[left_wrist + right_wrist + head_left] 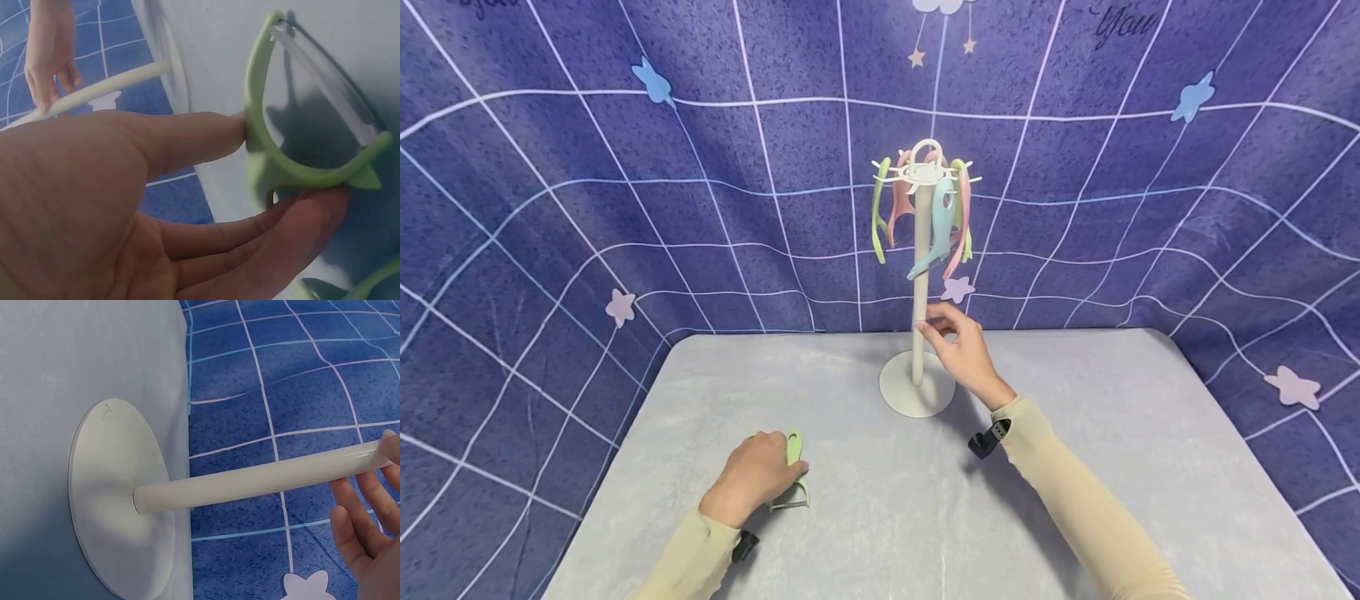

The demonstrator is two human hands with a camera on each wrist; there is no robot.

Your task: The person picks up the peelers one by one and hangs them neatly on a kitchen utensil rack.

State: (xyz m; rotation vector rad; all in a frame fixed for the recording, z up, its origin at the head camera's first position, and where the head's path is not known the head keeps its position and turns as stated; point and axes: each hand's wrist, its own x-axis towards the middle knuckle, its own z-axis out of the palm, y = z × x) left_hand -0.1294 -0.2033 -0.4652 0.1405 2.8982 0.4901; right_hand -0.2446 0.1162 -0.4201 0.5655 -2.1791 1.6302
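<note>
My left hand [758,473] pinches a green Y-shaped peeler [257,150] between thumb and fingers, low over the table. The peeler's metal blade [325,81] faces away from the palm. Part of a second green item [375,281] shows below the fingers in the left wrist view; most of it is hidden. My right hand [962,350] holds the pole of a cream rack [262,483] with thumb and fingertips, partway up. From the rack's top ring hang several utensils, among them a light blue one [942,225], a pink one [962,221] and a green one [878,217].
The rack stands on its round base [898,392] near the back of the grey table [1075,467]. A blue gridded cloth [790,217] with stars rises behind and at both sides. Dark wrist devices [988,440] sit at both cuffs.
</note>
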